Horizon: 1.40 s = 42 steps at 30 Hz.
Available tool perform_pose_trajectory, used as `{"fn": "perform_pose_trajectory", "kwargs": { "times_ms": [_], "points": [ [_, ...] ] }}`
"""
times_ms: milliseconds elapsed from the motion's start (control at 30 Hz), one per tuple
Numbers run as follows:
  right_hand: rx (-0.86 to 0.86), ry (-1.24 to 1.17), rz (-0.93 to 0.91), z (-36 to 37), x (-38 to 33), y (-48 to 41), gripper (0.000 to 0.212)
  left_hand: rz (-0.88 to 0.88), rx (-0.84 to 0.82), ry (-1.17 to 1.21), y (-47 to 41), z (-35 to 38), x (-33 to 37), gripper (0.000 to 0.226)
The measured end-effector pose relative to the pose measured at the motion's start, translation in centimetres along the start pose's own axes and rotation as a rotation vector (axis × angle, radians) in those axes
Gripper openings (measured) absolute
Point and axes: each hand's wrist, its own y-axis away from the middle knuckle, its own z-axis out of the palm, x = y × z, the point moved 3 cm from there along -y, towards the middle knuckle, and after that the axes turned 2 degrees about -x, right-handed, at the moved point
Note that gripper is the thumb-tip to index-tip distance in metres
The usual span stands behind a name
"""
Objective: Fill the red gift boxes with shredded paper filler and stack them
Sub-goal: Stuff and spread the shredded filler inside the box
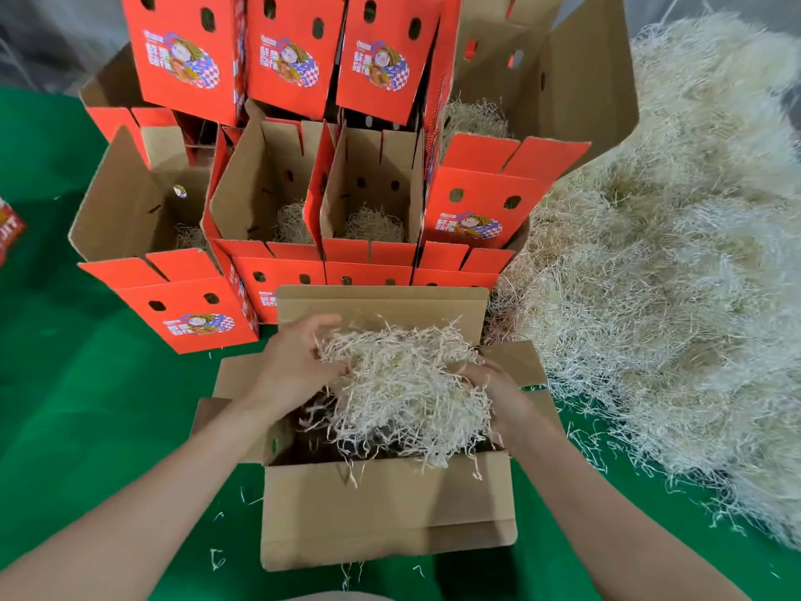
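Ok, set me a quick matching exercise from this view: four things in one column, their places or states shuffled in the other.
1. left hand
2. right hand
3. loose filler heap
4. nearest box

A. lies on the green surface, far right
B. flaps open, below the filler clump
C. grips the filler clump's right side
D. grips the filler clump's left side

Pairs: 1-D, 2-C, 3-A, 4-B
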Motion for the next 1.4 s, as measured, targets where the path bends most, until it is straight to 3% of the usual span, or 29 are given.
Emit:
{"fn": "perform_pose_trajectory", "kwargs": {
  "times_ms": [67,200,300,367,433,500,533,567,633,667,700,767,900,1000,1067,1167,1233,1333,1400],
  "points": [
    [-0.008,0.043,-0.036,-0.3,-0.3,-0.2,0.087,-0.016,0.049,0.008,-0.1,-0.2,-0.2,0.043],
    [-0.356,0.239,-0.174,2.8,-1.6,0.2,0.098,-0.066,-0.064,0.173,-0.1,1.5,0.6,0.034],
    [-0.313,0.383,-0.202,4.7,-1.5,-0.6,0.073,-0.039,-0.235,0.185,0.0,3.3,1.7,0.044],
    [-0.217,0.380,-0.206,4.3,-1.9,-0.8,0.052,-0.056,-0.276,0.333,-0.3,2.3,1.9,0.047],
    [-0.118,0.336,-0.189,2.9,-2.2,-0.7,0.052,-0.048,-0.118,0.522,-0.7,0.1,1.4,0.041],
    [-0.108,0.286,-0.153,1.9,-2.3,-0.9,0.055,-0.002,0.074,0.402,-0.6,-1.4,0.6,0.026],
    [-0.130,0.284,-0.138,2.0,-2.5,-0.9,0.058,-0.010,0.046,0.314,-0.3,-1.2,0.4,0.030],
    [-0.153,0.295,-0.129,2.4,-2.8,-0.8,0.059,-0.058,-0.080,0.293,0.1,-0.3,0.2,0.050],
    [-0.211,0.297,-0.141,3.7,-3.1,-0.7,0.058,-0.274,-0.389,0.461,1.3,2.0,0.2,0.088],
    [-0.237,0.293,-0.134,4.4,-3.3,-0.7,0.062,-0.354,-0.477,0.545,1.7,3.0,0.2,0.089],
    [-0.256,0.308,-0.117,4.9,-3.3,-0.6,0.067,-0.375,-0.494,0.591,1.7,3.8,0.0,0.076],
    [-0.256,0.362,-0.093,4.7,-3.0,-0.6,0.074,-0.351,-0.410,0.553,1.0,4.0,-0.7,0.052],
    [-0.032,0.330,-0.088,0.6,-3.1,-1.0,0.083,-0.431,-0.146,0.589,-0.3,1.1,-2.8,0.080],
    [0.057,0.244,-0.077,-0.8,-3.3,-1.4,0.081,-0.425,-0.048,0.585,-0.4,0.4,-3.3,0.081],
    [-0.028,0.268,-0.054,-0.2,-3.3,-1.2,0.098,-0.361,-0.080,0.541,-0.5,1.2,-2.8,0.095],
    [-0.306,0.371,-0.029,2.6,-2.9,-0.6,0.125,-0.342,-0.132,0.601,-0.4,3.0,-1.6,0.106],
    [-0.388,0.501,-0.031,4.6,-2.1,-0.8,0.115,-0.422,-0.247,0.721,0.1,4.0,-1.0,0.109],
    [-0.196,0.534,-0.104,5.4,-2.1,-1.7,0.082,-0.404,-0.521,0.845,0.7,4.5,-1.2,0.090],
    [-0.126,0.413,-0.066,4.5,-2.5,-2.2,0.044,-0.344,-0.518,0.788,1.0,3.8,-1.9,0.087]
  ]
}}
